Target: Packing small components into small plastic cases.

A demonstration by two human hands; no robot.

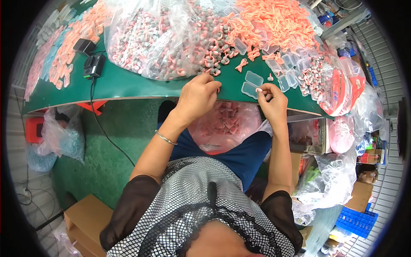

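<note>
My left hand (198, 97) is closed in a pinch at the near edge of a heap of small pink-and-grey plug-like pieces (216, 55). What its fingertips hold, if anything, is hidden. My right hand (274, 103) is closed, thumb and finger pinching at the near right edge of an opened clear plastic case (253, 79). One loose pink-and-grey piece (270, 77) lies just beyond that hand. A small bundle of orange cord (242, 65) rests on the green table (154, 89) between the heap and the case.
A large clear bag (150, 43) of the same pieces fills the table's middle. Orange cord bundles (278, 17) and clear cases (291, 64) pile up at right. A black adapter (94, 65) trails a cable over the front edge. Another bag (227, 122) sits below the table.
</note>
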